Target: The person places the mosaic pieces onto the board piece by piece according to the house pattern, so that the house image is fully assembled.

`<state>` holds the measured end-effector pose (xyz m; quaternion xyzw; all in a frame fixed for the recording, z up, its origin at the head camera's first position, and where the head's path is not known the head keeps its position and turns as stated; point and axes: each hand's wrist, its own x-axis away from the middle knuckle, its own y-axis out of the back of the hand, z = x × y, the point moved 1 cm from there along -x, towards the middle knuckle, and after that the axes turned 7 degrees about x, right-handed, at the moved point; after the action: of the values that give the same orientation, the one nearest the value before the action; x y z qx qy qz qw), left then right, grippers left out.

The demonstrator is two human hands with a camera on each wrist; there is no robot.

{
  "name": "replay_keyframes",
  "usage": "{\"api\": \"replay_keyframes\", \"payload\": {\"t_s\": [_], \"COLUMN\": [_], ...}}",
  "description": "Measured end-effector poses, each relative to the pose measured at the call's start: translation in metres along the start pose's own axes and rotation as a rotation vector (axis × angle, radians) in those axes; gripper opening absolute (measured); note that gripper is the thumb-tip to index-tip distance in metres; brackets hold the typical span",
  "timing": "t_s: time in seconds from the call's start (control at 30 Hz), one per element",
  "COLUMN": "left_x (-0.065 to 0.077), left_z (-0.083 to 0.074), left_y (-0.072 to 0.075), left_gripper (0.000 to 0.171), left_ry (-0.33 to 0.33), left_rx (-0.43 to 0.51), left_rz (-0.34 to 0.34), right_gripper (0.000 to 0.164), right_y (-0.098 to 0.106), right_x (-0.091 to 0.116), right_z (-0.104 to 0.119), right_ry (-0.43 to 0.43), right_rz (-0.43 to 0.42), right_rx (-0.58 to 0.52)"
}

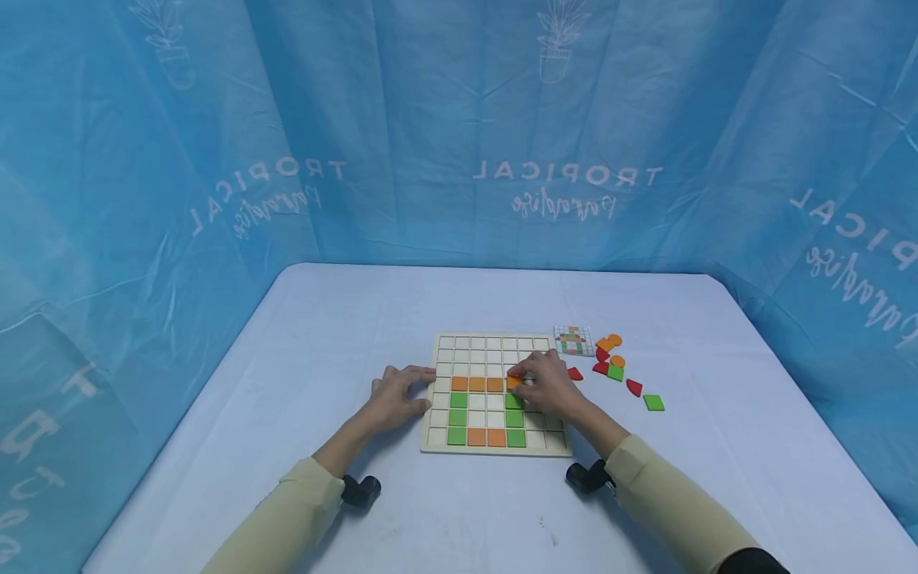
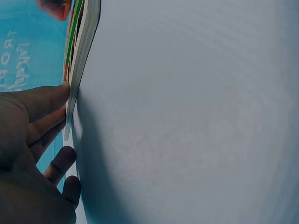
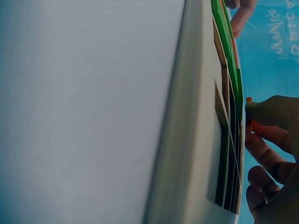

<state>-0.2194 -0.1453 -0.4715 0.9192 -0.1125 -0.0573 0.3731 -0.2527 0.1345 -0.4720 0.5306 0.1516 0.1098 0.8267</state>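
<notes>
A pale wooden grid board [image 1: 441, 438] lies on the white table, with orange and green square tiles set in some of its cells. My right hand [image 1: 547, 385] pinches an orange square tile [image 1: 513, 383] between thumb and fingers, over the right end of the orange row. The right wrist view shows that orange tile [image 3: 248, 116] edge-on, held close above the board. At the board's left edge, my left hand [image 1: 393, 399] touches the rim with thumb and fingertips. In the left wrist view the left thumb [image 2: 49, 100] presses against the board's side.
A small pattern card [image 1: 574, 340] lies past the board's upper right corner. Beside it are scattered loose red, orange and green pieces, including a green tile [image 1: 653, 402] farthest right. Blue printed cloth [image 1: 459, 159] hangs around the table's back and sides.
</notes>
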Motion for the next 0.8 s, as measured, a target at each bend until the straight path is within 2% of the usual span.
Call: {"api": "replay_keyframes", "payload": {"t_s": [0.17,0.33,0.8], "left_x": [0.0000,-0.0003,-0.0010], "left_z": [0.0005,0.0003,0.0008], "left_y": [0.0001,0.0000,-0.0005], "left_gripper": [0.044,0.045,0.045], "left_ry": [-0.013,0.003,-0.007], "left_rx": [-0.001,-0.004,-0.011], "left_rz": [-0.001,0.000,-0.003], "right_gripper": [0.023,0.023,0.022], "right_y": [-0.0024,-0.0030,-0.0028], "right_x": [-0.0035,-0.0038,-0.0042], "right_z": [0.0023,0.0037,0.0044], "right_ry": [0.004,0.005,-0.026], "right_rz": [0.032,0.045,0.064], "right_rx": [0.031,0.049,0.042]}}
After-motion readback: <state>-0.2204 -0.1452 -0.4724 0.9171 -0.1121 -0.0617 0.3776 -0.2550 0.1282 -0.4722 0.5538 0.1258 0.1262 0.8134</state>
